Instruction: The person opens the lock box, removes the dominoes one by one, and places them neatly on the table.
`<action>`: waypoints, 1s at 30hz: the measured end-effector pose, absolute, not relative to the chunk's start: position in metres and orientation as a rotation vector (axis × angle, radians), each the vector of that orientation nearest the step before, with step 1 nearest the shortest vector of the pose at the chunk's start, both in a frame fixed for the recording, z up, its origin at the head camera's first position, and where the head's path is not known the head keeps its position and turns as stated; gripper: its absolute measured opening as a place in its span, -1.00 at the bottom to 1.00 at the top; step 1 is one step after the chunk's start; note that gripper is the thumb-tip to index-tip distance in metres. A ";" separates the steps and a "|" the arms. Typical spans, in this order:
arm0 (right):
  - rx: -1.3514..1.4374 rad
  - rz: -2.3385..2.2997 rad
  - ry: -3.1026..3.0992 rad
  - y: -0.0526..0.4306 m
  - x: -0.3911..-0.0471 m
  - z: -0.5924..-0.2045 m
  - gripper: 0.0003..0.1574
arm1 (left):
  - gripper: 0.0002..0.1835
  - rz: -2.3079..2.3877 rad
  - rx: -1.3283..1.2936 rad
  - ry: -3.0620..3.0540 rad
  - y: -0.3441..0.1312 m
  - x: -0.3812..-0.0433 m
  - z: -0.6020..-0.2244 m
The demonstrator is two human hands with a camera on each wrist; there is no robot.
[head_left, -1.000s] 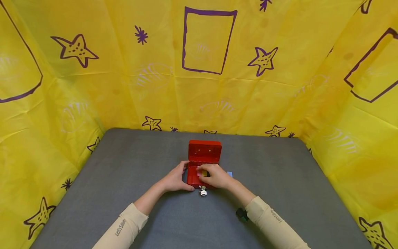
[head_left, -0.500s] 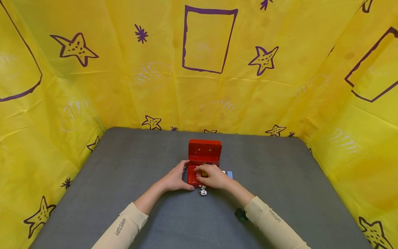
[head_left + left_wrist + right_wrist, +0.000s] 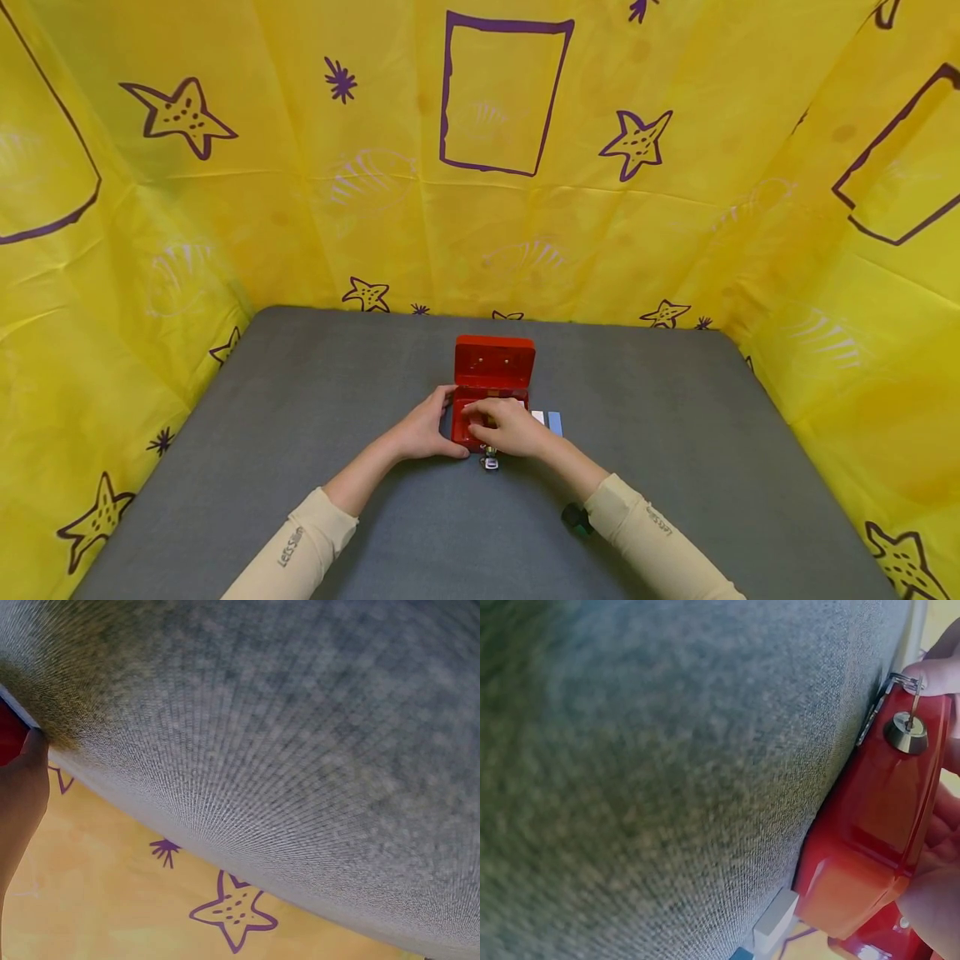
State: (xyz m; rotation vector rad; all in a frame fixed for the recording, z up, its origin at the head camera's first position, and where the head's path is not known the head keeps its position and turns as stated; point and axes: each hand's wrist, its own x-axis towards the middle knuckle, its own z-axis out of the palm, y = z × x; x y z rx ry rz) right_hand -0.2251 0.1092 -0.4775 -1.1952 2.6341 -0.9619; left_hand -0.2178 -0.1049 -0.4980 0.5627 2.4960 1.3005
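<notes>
A small red cash box (image 3: 491,362) stands with its lid raised at the middle of the grey table. My left hand (image 3: 423,429) grips its left side, thumb at the front corner and fingers toward the back. The right hand (image 3: 513,427) reaches into the box from the right, its curled fingers and thumb round a small pink block (image 3: 472,409) that is mostly hidden. A lock with a key (image 3: 907,733) and ring juts from the box front.
Just right of the box lie a white block (image 3: 538,416) and a blue block (image 3: 555,422). A dark round object (image 3: 577,518) sits beside the right cuff. Yellow patterned cloth (image 3: 322,208) stands round the back and sides of the table.
The right hand has shifted slightly left inside the box, with the pink block moving left too. The white block, hidden at first, now shows on the right. The left hand stays put.
</notes>
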 end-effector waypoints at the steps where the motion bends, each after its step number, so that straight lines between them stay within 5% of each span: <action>1: -1.207 -0.966 2.636 0.109 -0.225 -0.477 -0.64 | 0.08 1.301 0.562 2.499 -0.105 -0.218 -0.498; 30: -1.187 -0.838 2.689 0.106 -0.236 -0.478 -0.51 | 0.08 1.288 0.530 2.527 -0.105 -0.217 -0.498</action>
